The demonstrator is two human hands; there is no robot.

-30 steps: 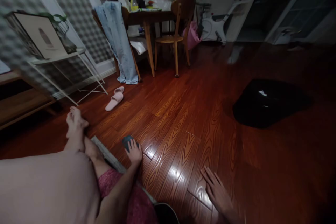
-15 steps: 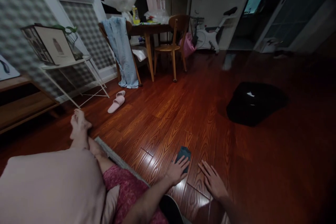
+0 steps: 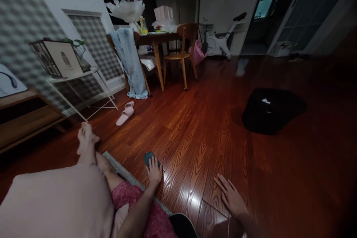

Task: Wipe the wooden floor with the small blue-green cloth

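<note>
My left hand [image 3: 155, 171] lies flat, fingers spread, over the near part of a folded dark teal cloth [image 3: 148, 158] on the wood floor. The palm covers some of the cloth, and its far end shows beyond the fingertips. To the right, my right hand [image 3: 231, 195] is stretched out low over the floor with its fingers extended and nothing in them. Whether that hand touches the boards I cannot tell. Glossy reddish floorboards [image 3: 189, 156] stretch between the two hands.
A light pillow [image 3: 55, 204] lies over my legs, beside a grey edge [image 3: 122, 171]. Pink slippers [image 3: 125, 113] sit on the floor near a white side table [image 3: 95, 76]. A shiny black bag-like object [image 3: 272, 113] lies at right. Wooden chairs [image 3: 182, 55] and an exercise bike [image 3: 223, 41] stand behind.
My left hand has slid left across the floor, and the dark cloth has moved left under it. My right hand has stayed almost in place. The view has tilted slightly.
</note>
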